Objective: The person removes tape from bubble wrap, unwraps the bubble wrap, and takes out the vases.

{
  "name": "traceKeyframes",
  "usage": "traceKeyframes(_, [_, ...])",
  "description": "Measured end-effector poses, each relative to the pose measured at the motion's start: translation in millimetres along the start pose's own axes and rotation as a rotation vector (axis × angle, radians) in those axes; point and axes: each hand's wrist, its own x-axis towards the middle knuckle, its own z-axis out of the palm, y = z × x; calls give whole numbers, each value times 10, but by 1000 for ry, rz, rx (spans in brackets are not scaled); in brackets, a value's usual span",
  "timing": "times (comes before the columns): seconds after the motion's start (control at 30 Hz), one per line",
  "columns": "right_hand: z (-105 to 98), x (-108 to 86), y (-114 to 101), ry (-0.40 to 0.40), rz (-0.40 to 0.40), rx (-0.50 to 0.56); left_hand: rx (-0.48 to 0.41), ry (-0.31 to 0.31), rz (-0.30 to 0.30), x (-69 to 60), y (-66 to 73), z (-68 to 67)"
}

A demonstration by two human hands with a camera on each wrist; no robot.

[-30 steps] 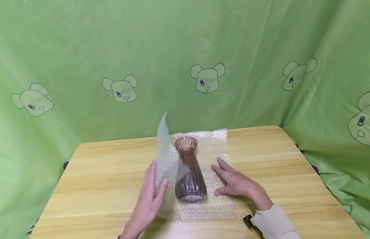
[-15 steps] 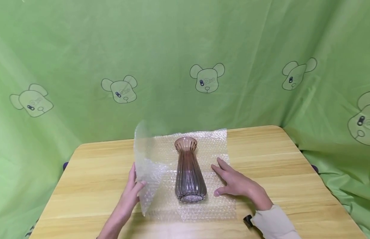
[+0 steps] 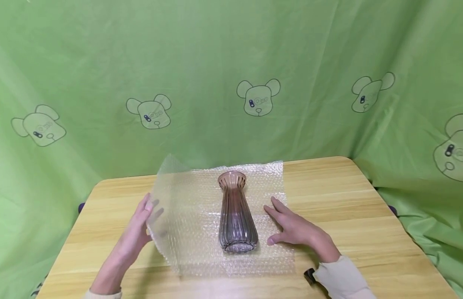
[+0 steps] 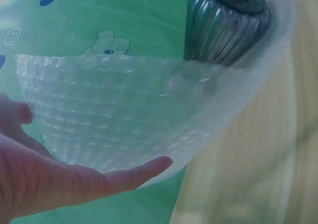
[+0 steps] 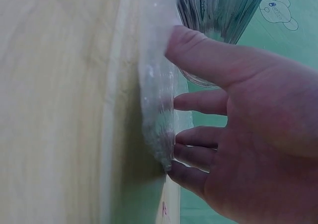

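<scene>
A ribbed glass vase (image 3: 237, 220), pinkish at its flared mouth and grey toward the base, lies on a sheet of clear bubble wrap (image 3: 195, 236). The left hand (image 3: 128, 241) holds the sheet's left edge raised off the table, thumb on the near face and fingers behind, dimly seen through it. In the left wrist view the thumb of the left hand (image 4: 59, 184) lies along the curved wrap (image 4: 114, 110). To the right of the vase, the right hand (image 3: 296, 228) rests with spread fingertips on the wrap; the right wrist view shows this hand (image 5: 258, 119) touching the sheet (image 5: 156, 90).
A wooden table (image 3: 351, 199) with rounded back corners extends on both sides of the wrap. Green cloth (image 3: 201, 62) printed with bear heads hangs behind and beside it. A small black object (image 3: 310, 276) shows beside the right sleeve.
The left hand has moved left with the sheet's left edge, unfolding the flap away from above the vase. The vase and right hand have stayed in place.
</scene>
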Motion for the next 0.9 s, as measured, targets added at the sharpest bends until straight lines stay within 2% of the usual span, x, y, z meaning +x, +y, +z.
traceKeyframes(0.13, [10, 10, -1, 0, -6, -7, 103, -17, 6, -17, 23, -140])
traceKeyframes(0.27, [11, 11, -6, -1, -7, -12, 184, -96, 55, -31, -20, -271])
traceKeyframes(0.37, [3, 2, -8, 1, 2, -10, 226, -139, 69, -34, -58, -345])
traceKeyframes(0.43, [-3, -2, -8, 1, 6, -7, 258, -152, 82, -36, -87, -383])
traceKeyframes(0.53, [-12, -3, -13, 1, 9, -4, 352, -156, 131, -30, -148, -422])
traceKeyframes(0.67, [-18, 1, -23, -1, 10, -5, 551, -119, 168, -11, -251, -448])
traceKeyframes(0.83, [-15, 6, -30, -3, 14, -1, 861, -55, 109, 5, -398, -481])
traceKeyframes(0.9, [-12, 7, -32, -7, 16, 4, 944, -49, 92, 7, -450, -493])
